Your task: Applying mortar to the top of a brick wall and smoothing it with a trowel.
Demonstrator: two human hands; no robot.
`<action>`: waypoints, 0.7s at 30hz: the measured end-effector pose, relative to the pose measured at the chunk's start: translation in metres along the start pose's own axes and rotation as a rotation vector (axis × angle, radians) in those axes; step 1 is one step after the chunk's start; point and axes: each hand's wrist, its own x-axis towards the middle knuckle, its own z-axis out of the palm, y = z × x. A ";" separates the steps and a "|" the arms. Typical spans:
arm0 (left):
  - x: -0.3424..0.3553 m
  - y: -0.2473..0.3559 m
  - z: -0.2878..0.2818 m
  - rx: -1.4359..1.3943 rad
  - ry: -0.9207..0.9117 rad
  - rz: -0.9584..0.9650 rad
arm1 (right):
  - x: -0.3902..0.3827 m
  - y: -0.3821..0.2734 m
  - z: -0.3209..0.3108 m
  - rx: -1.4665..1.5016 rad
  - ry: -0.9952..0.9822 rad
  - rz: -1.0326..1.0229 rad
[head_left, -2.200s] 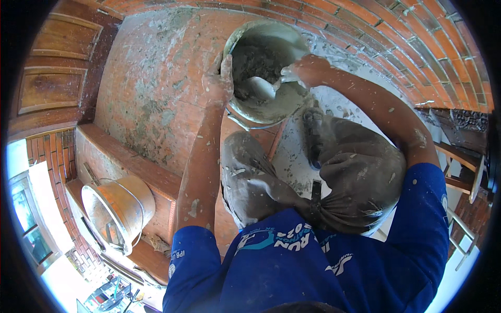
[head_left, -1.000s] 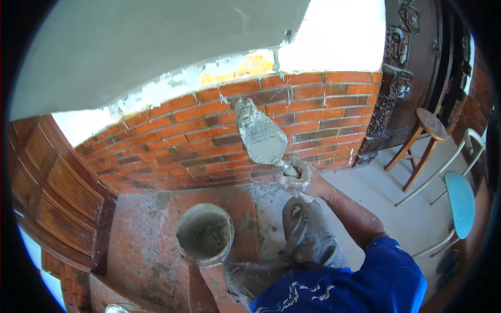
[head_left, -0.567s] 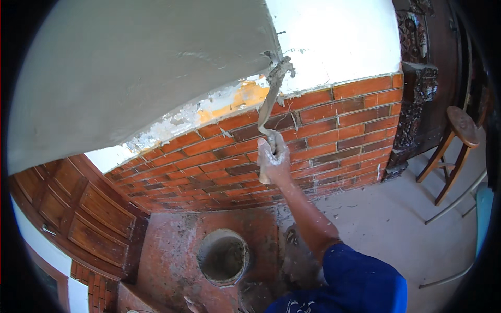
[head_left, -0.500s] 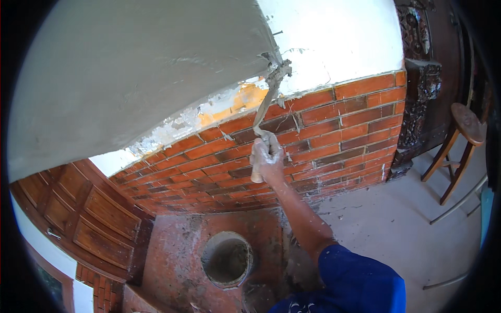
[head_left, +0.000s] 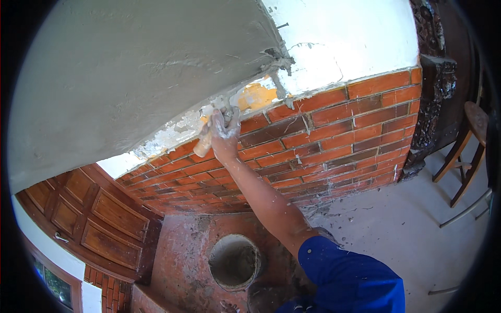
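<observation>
Holding apparently a trowel (head_left: 203, 146) near plaster (head_left: 141, 78) above brickwork (head_left: 334, 136).

No legible text or signs.

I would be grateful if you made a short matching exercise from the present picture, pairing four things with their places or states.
Column one:
1. Right hand
2. Bucket
3. Wooden stool
4. Panelled door

Column two:
A. near the picture's right edge
B. standing on the reddish floor
C. at the picture's lower left
D. gripping a pale-handled tool

Pairs: 1-D, 2-B, 3-A, 4-C.
</observation>
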 end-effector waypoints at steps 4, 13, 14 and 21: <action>-0.021 -0.006 -0.009 -0.153 -0.111 -0.045 | 0.010 0.016 0.016 -0.154 0.004 0.059; -0.097 -0.072 -0.383 -1.632 0.772 0.129 | -0.008 0.020 0.050 -0.217 0.056 0.034; -0.107 -0.080 -0.441 -1.567 0.961 0.292 | -0.006 0.023 0.053 -0.213 0.061 0.023; -0.183 -0.073 -0.741 -0.642 1.587 1.032 | -0.062 0.027 0.016 -0.361 -0.081 -0.011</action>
